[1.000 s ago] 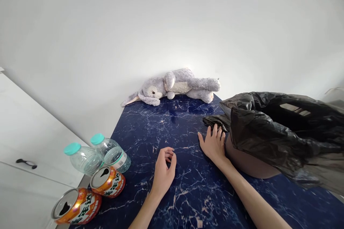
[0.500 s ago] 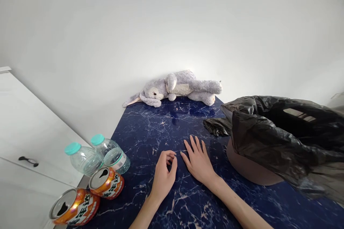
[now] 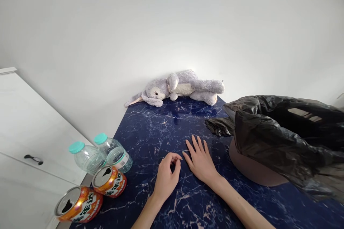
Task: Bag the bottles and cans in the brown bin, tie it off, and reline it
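My left hand [image 3: 168,177] rests on the dark blue marbled tabletop [image 3: 145,136] with loosely curled fingers and a gap inside the thumb. It holds nothing that I can see. Close beside it, my right hand [image 3: 201,161] lies flat, palm down, fingers spread and empty. To the left stand two orange drink cans [image 3: 110,181] with opened tops, the nearer can [image 3: 80,204] closer to the front. Two clear plastic bottles with turquoise caps, one bottle [image 3: 119,155] and another bottle [image 3: 87,159], stand just behind the cans.
On the right, a brownish bin [image 3: 252,166] is lined with a black plastic bag [image 3: 268,139] that hangs over its rim. A grey-lilac plush rabbit [image 3: 182,87] lies on its side at the back against the white wall. A white cabinet [image 3: 32,128] is at the left.
The whole view has shifted slightly, so things appear a little farther right. Both hands stay on the table in nearly the same pose.
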Demonstrator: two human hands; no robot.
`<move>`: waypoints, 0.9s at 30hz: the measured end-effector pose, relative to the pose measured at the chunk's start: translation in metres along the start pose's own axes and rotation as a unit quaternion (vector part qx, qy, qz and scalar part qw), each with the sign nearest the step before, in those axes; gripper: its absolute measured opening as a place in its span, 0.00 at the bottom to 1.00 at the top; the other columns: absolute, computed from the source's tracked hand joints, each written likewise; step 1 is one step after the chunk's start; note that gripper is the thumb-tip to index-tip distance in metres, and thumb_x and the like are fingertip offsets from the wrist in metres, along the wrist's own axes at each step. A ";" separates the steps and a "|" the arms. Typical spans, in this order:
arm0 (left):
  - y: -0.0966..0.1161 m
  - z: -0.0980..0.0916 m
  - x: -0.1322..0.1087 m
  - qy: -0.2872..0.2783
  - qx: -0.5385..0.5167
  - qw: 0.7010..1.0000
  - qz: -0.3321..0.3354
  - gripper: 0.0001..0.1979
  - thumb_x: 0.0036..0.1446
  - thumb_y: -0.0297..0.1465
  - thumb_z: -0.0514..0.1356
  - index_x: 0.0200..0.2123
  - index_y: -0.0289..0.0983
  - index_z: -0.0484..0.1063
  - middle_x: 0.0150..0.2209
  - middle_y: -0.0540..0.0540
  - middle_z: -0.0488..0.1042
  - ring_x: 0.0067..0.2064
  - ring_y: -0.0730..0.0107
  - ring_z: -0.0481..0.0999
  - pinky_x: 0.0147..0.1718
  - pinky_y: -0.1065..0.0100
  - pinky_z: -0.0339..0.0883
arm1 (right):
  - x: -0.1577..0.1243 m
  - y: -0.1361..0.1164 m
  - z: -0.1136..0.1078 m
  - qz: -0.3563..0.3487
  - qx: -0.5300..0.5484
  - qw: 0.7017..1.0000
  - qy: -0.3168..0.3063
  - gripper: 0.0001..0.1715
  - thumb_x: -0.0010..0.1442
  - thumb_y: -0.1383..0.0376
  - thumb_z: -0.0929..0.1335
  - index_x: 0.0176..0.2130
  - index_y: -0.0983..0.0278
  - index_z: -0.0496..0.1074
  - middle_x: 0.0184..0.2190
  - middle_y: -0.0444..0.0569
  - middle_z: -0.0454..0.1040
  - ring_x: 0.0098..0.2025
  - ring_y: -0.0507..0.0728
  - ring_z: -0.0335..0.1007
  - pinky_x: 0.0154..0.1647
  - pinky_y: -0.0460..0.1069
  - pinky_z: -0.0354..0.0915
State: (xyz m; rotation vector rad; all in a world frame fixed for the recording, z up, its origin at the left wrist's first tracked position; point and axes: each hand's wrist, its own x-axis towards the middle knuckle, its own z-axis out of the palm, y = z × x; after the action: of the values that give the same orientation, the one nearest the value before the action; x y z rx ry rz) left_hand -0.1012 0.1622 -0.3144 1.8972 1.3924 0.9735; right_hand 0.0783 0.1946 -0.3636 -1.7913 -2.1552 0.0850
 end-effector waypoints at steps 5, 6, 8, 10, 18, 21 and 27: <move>0.005 -0.002 -0.001 -0.017 0.012 1.000 0.001 0.12 0.74 0.38 0.53 0.41 0.43 0.75 0.31 0.51 0.75 0.33 0.64 0.75 0.42 0.63 0.68 | 0.000 0.000 -0.001 0.000 0.002 1.000 -0.009 0.41 0.78 0.45 0.52 0.77 0.63 0.58 0.79 0.59 0.48 0.80 0.74 0.39 0.78 0.71 0.43; 0.006 -0.002 -0.001 -0.019 0.014 1.000 0.003 0.12 0.74 0.38 0.53 0.40 0.43 0.75 0.29 0.52 0.73 0.32 0.65 0.73 0.42 0.63 0.67 | 0.000 0.000 -0.002 0.000 0.003 1.000 -0.010 0.41 0.78 0.45 0.52 0.77 0.63 0.58 0.79 0.59 0.47 0.80 0.74 0.39 0.78 0.71 0.43; 0.007 -0.002 -0.002 -0.019 0.017 1.000 0.004 0.13 0.74 0.37 0.53 0.39 0.43 0.75 0.27 0.53 0.72 0.30 0.65 0.72 0.41 0.64 0.66 | 0.000 0.000 -0.003 0.000 0.004 1.000 -0.014 0.41 0.78 0.45 0.52 0.77 0.63 0.58 0.79 0.59 0.47 0.81 0.74 0.38 0.78 0.71 0.44; 0.008 -0.003 -0.003 -0.018 0.019 1.000 0.005 0.13 0.74 0.37 0.53 0.39 0.43 0.75 0.27 0.53 0.71 0.30 0.66 0.71 0.41 0.64 0.65 | 0.000 0.000 -0.004 -0.001 0.005 1.000 -0.017 0.41 0.78 0.45 0.52 0.77 0.63 0.57 0.79 0.59 0.46 0.81 0.74 0.38 0.78 0.71 0.43; 0.010 -0.002 -0.003 -0.019 0.026 0.999 0.010 0.13 0.74 0.37 0.52 0.39 0.43 0.75 0.26 0.53 0.72 0.29 0.65 0.72 0.39 0.65 0.64 | 0.001 0.000 -0.005 0.000 0.011 1.000 -0.026 0.41 0.78 0.45 0.52 0.77 0.63 0.57 0.79 0.59 0.45 0.81 0.74 0.37 0.78 0.71 0.43; 0.011 -0.002 -0.003 -0.019 0.028 0.999 0.011 0.13 0.73 0.37 0.53 0.39 0.43 0.75 0.26 0.53 0.72 0.30 0.65 0.72 0.40 0.65 0.64 | 0.001 -0.001 -0.006 0.000 0.016 0.999 -0.031 0.41 0.78 0.45 0.52 0.77 0.63 0.56 0.80 0.59 0.44 0.81 0.74 0.35 0.79 0.71 0.41; 0.010 -0.003 -0.002 -0.019 0.022 1.000 0.010 0.14 0.73 0.38 0.52 0.39 0.43 0.75 0.27 0.52 0.71 0.30 0.65 0.71 0.38 0.65 0.64 | 0.000 -0.001 -0.015 0.002 0.029 0.998 -0.049 0.40 0.78 0.46 0.53 0.77 0.63 0.57 0.80 0.59 0.44 0.81 0.74 0.34 0.78 0.71 0.41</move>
State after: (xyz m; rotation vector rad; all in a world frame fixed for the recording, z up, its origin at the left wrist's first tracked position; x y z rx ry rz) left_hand -0.0985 0.1573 -0.3049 1.9552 1.3869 0.9186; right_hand 0.0813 0.1921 -0.3490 -1.7940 -2.1918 0.2380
